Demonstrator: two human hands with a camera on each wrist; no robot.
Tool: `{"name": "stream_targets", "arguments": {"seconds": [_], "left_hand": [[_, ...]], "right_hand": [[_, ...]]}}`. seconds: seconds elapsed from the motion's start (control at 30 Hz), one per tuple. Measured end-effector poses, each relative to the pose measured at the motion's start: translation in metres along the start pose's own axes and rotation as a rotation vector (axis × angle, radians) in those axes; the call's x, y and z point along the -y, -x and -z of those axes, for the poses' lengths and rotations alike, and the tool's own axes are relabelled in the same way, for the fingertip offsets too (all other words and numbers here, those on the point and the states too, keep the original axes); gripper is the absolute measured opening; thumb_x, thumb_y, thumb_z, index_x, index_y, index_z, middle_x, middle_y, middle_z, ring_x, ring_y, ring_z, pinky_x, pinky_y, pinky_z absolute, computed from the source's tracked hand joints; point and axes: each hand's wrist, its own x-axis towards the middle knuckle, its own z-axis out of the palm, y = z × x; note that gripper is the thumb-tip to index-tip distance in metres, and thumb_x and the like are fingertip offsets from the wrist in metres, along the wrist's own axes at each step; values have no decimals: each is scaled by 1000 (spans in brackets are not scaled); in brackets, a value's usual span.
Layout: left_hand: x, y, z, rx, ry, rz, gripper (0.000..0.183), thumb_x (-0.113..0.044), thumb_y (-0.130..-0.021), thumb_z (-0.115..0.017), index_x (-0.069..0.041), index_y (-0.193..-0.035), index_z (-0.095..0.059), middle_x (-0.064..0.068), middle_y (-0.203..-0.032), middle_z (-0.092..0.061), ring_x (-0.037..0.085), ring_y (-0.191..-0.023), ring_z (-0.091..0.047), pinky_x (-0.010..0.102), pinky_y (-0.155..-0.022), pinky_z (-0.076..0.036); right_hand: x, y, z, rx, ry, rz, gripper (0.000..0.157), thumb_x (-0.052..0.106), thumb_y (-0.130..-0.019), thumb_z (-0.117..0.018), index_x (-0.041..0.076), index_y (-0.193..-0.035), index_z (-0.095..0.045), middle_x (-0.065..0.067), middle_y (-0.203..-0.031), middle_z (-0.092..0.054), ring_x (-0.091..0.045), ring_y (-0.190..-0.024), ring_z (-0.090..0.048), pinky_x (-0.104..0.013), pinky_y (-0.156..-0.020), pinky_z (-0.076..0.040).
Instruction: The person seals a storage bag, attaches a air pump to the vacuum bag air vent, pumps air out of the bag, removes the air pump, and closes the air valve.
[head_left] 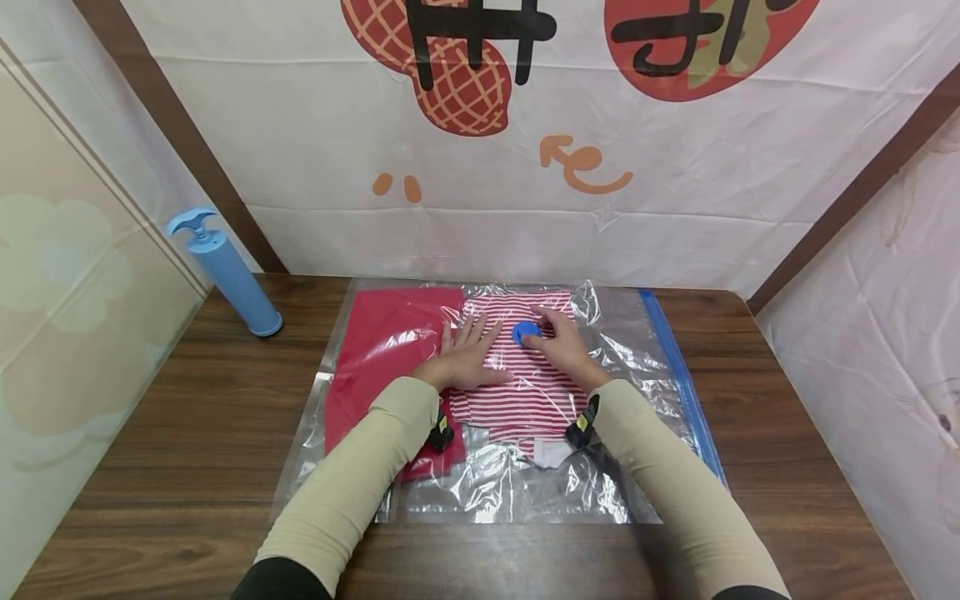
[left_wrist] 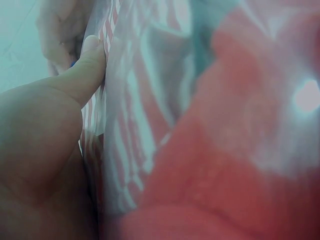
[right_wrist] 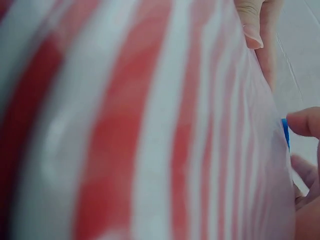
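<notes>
In head view only — cap's top (head_left: 523,332)

Shows only 2 groups of black character strokes (head_left: 477,23) on the white backdrop (head_left: 300,142), over red printed shapes (head_left: 468,111), cut off by the top edge; cannot be read in full.

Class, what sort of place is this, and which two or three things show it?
Probably an indoor work booth, perhaps arranged for a demonstration: a printed white sheet hangs behind a wood-grain table, and a clear vacuum storage bag lies spread out on the tabletop.
</notes>
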Motion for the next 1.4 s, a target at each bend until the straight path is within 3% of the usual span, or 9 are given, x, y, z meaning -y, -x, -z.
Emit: {"name": "stream_targets", "arguments": {"seconds": [0.13,0.43,0.67,0.93,1.2,1.4], "left_hand": [[0,1,0,0,-14,-6,102,-64,-94,-59,-22,-165,2,8,-169,19,29,-152,25,57,-111,30],[-1,4,1,-17,-20,-33,100,-62,-95,-58,-17,-165,-1,12,-169,16,31,-153,23,59,-113,27],[0,3,0,-26,-27,-31,99,-62,-95,-57,-16,-165,-3,12,-170,14,31,-153,22,57,-114,27],[-8,11,8,-4,-65,-12,99,-64,-96,-55,-17,-165,-2,13,-170,12,34,-154,19,62,-116,19],[-8,9,7,-4,-67,-13,99,-62,-96,-56,-16,-165,-2,13,-170,13,34,-154,19,61,-116,21],[-8,10,6,-15,-51,-14,100,-62,-95,-58,-18,-165,-3,12,-170,13,33,-154,20,61,-115,22]], "right_hand": [[-1,0,-1,4,-25,-24,59,17,-91,-78,0,-141,-52,-18,-127,-57,-31,-123,-52,-46,-113,-38],[-4,0,-1,0,-3,34,34,15,-91,-78,-2,-117,-64,-19,-123,-61,-32,-118,-56,-47,-107,-43],[-4,-1,0,15,-10,32,36,10,-92,-75,-2,-125,-66,-20,-131,-58,-35,-126,-52,-48,-110,-42],[0,1,1,9,-1,30,40,5,-90,-71,3,-129,-69,-18,-128,-61,-34,-122,-51,-50,-110,-39],[1,1,2,5,-11,7,44,7,-89,-66,7,-132,-68,-17,-130,-59,-32,-122,-50,-52,-108,-39],[-2,0,0,12,-5,-12,55,14,-90,-75,4,-142,-58,-20,-129,-57,-34,-124,-51,-49,-112,-38]]}}
